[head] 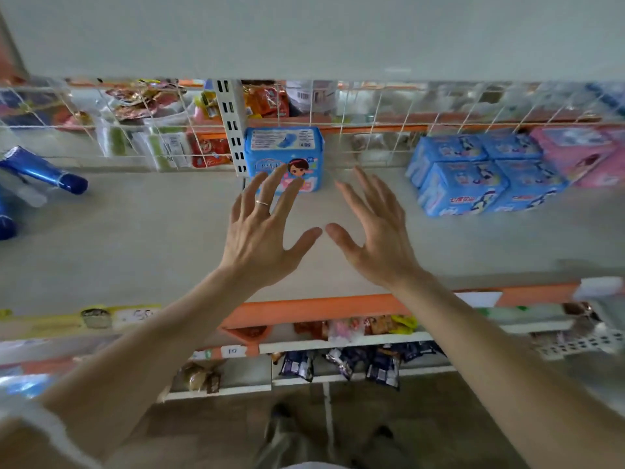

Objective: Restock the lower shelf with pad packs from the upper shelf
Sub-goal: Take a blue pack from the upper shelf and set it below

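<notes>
A light-blue pad pack (pixel 287 150) with a cartoon girl on its front stands upright at the back of the pale shelf board (pixel 135 238), against the wire grid. My left hand (pixel 263 228) hovers just in front of it with fingers spread and straight; its fingertips overlap the pack's lower front, and contact cannot be judged. My right hand (pixel 375 231) is beside it, also spread, holding nothing, a little right of the pack. Both thumbs nearly meet.
Several blue pad packs (pixel 480 174) and pink packs (pixel 581 150) are stacked at the right of the shelf. Blue tubes (pixel 44 174) lie at the left. A white wire grid (pixel 372 123) backs the shelf; an upper board (pixel 304 35) overhangs. Snack shelves (pixel 355 360) sit below.
</notes>
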